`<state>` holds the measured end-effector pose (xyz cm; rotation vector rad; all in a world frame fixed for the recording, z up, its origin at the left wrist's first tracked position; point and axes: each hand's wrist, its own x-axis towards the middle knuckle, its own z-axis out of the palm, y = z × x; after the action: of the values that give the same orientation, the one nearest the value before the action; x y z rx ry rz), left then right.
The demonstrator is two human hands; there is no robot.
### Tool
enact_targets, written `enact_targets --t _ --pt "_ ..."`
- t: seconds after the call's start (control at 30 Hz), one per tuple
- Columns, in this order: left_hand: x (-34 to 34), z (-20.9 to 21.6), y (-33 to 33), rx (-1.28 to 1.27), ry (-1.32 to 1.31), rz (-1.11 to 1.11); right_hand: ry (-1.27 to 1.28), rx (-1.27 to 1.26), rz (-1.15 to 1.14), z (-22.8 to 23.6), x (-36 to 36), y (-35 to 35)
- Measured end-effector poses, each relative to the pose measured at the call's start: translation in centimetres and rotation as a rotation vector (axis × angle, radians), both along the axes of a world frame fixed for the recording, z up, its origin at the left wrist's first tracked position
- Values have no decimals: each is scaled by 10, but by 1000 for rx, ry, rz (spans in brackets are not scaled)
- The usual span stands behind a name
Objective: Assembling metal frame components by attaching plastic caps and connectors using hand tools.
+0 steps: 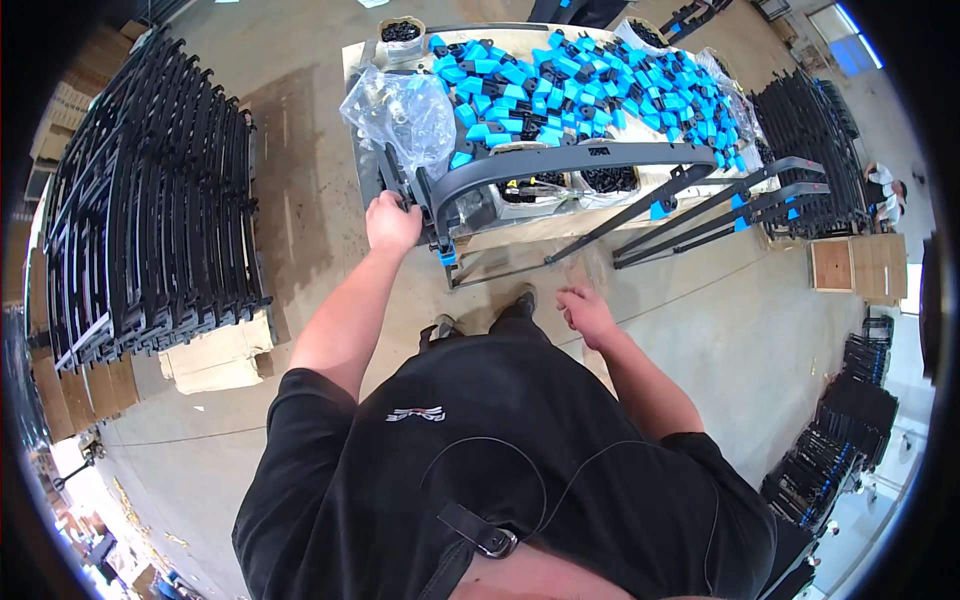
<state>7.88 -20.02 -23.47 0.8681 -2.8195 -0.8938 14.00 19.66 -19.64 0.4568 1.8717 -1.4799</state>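
My left hand [393, 222] is closed round a black lever-like part at the table's left front corner. Beside it stands the end of a dark metal frame [590, 157], whose curved bar arches to the right across the table front. A blue-and-black fitting [447, 255] sits at the lower left end of this frame. My right hand [588, 315] hangs in the air below the frame, touching nothing. Its fingers are loosely bent and a little apart, with no object visible in them. What my left palm covers is hidden.
Blue and black plastic parts [590, 85] pile on the table [360, 160], near a clear plastic bag [405, 115] and a tub of small black pieces [402, 35]. More frames [740, 205] lean at the right front. Stacked black frames [150, 210] stand left; wooden boxes [858, 267] stand right.
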Motion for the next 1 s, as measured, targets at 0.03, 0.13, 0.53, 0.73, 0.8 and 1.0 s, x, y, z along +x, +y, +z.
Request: enact_targets --t 0.03,0.13,0.53,0.73,0.8,1.0 --pt "-1 3 6 7 4 -6 4 7 -6 -2 6 3" --pt "-4 15 15 -99 -110 -125 46 128 33 -6 17 12" --pt "-42 8 -29 571 -405 72 127 244 152 -28 36 35" --pt "79 87 -34 1555 35 184 39 142 -6 6 21 26" --pt "118 104 -28 1635 70 49 79 107 6 23 6 14" --pt "159 71 -27 1634 72 128 730 -124 200 160 -53 -60"
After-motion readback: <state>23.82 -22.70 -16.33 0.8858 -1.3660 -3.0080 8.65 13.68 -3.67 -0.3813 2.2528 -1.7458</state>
